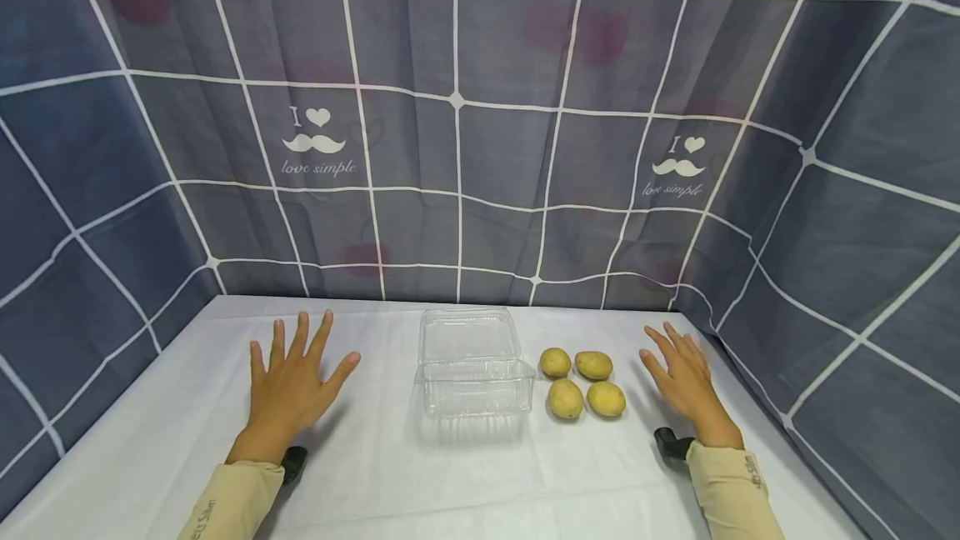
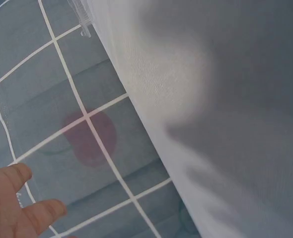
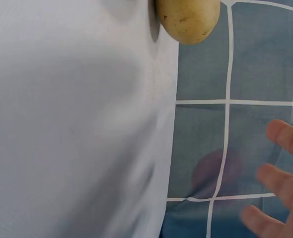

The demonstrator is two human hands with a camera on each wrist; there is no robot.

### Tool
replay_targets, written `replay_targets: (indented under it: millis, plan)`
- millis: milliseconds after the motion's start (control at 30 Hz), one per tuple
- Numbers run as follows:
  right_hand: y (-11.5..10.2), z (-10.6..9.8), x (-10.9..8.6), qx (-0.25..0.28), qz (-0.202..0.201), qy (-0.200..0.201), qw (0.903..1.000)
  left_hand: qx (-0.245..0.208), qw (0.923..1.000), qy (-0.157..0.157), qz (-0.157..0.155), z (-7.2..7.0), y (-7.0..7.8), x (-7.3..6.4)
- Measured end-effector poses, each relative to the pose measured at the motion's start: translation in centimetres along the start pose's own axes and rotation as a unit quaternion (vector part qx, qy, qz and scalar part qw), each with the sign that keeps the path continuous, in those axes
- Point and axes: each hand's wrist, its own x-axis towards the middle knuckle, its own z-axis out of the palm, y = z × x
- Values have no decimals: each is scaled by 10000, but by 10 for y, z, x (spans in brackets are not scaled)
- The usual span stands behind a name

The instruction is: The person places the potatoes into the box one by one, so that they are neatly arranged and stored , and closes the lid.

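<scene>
My left hand (image 1: 291, 390) hovers over the left side of the table, fingers spread and holding nothing. On the right, my right hand (image 1: 681, 377) is also spread and holds nothing, just right of several potatoes. The potatoes (image 1: 566, 399) lie in two short rows near the middle of the table. One potato (image 3: 188, 20) shows at the top of the right wrist view, with the fingers (image 3: 280, 183) at the right edge. Left of the potatoes stands a clear plastic clamshell box (image 1: 476, 390), its lid (image 1: 468, 336) tipped back.
A white cloth (image 1: 360, 490) covers the table. Grey checked curtains (image 1: 405, 140) with white lines rise behind it and on both sides. Each wrist carries a small black camera, such as the one at the right cuff (image 1: 672, 443).
</scene>
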Motion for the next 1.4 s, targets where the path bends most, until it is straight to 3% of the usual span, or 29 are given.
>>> replay_targets:
  millis: [433, 567, 767, 1000, 1200, 1400]
  plan:
    - [1, 2, 3, 520, 66, -753, 9958, -271, 9995, -141, 3, 2, 5, 3]
    - [1, 5, 5, 1063, 221, -908, 9899, -329, 9992, -223, 14, 2, 6, 5]
    - [5, 11, 3, 2242, 333, -1079, 9680, -599, 9980, -163, 104, 5, 8, 3]
    - [15, 16, 1, 2888, 240, -1168, 9499, -1143, 9923, -479, 40, 7, 13, 4]
    - [18, 21, -2, 3504, 302, -1244, 9278, -1896, 9784, -818, -30, 7, 19, 5]
    - [16, 25, -5, 4308, 213, -1333, 8923, -2500, 9621, -1088, -10, 8, 27, 1]
